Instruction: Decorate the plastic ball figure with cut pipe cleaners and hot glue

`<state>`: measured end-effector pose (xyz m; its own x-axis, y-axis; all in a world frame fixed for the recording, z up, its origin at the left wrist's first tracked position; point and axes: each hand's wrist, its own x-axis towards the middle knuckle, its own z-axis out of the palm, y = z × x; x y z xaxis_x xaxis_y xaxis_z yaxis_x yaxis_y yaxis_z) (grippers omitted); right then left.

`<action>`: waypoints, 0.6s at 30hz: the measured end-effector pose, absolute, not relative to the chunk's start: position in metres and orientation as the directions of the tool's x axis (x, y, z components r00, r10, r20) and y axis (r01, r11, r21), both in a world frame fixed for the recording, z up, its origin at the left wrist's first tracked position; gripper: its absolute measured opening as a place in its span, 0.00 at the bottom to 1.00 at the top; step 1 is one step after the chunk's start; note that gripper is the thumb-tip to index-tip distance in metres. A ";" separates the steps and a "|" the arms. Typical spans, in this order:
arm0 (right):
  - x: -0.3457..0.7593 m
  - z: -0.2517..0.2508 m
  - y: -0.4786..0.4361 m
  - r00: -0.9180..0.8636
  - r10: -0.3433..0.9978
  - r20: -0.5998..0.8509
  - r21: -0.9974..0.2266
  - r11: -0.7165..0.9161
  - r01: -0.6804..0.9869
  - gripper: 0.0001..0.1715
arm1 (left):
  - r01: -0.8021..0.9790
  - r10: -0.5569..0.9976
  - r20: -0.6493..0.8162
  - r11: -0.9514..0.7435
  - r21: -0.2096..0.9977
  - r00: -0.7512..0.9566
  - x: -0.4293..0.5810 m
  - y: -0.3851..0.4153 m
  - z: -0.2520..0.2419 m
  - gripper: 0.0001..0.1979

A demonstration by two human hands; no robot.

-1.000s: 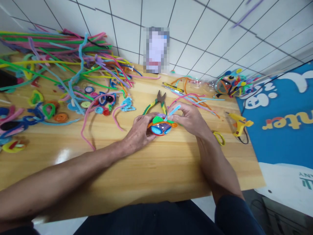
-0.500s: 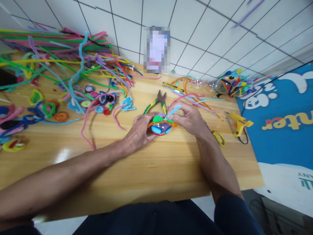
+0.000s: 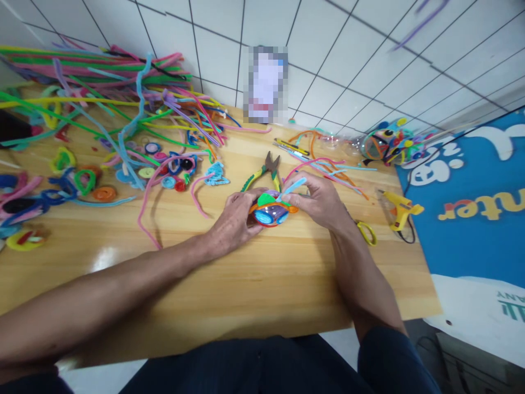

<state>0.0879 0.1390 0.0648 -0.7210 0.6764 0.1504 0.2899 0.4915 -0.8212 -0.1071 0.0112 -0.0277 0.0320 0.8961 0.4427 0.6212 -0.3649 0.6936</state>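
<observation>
A small clear plastic ball (image 3: 271,211) decorated with orange, green and blue pipe-cleaner pieces sits on the wooden table (image 3: 254,284) between my hands. My left hand (image 3: 237,218) curls round its left side. My right hand (image 3: 316,198) pinches a light blue pipe cleaner (image 3: 292,185) that sticks up from the top of the ball, fingers pressed together.
Pliers (image 3: 266,171) with green-yellow handles lie just behind the ball. A yellow glue gun (image 3: 400,209) and a yellow loop (image 3: 368,232) lie to the right. Heaps of coloured pipe cleaners (image 3: 115,93) and coiled shapes (image 3: 102,192) cover the left. A finished decorated ball (image 3: 388,141) rests at the far right.
Both hands and the ball stay almost where they were; only the camera view has shifted slightly.
</observation>
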 end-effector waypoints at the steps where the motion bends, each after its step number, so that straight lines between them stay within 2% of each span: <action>1: 0.088 0.065 0.139 -0.720 0.678 0.148 -0.821 0.490 0.292 0.14 | 0.621 0.898 0.439 -0.361 0.696 0.030 -0.107 0.011 -0.027 0.35; 7: 0.088 0.068 0.138 -0.723 0.682 0.105 -0.821 0.471 0.324 0.13 | 0.623 0.907 0.419 -0.350 0.700 0.039 -0.106 0.010 -0.024 0.35; 18: 0.088 0.062 0.139 -0.719 0.679 0.148 -0.824 0.487 0.290 0.14 | 0.609 0.910 0.414 -0.344 0.715 0.028 -0.107 0.012 -0.031 0.35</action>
<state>0.0877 0.1386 0.0615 -0.7193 0.6788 0.1482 0.2895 0.4867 -0.8242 -0.1073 0.0118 -0.0306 0.0284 0.9097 0.4142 0.6085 -0.3445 0.7149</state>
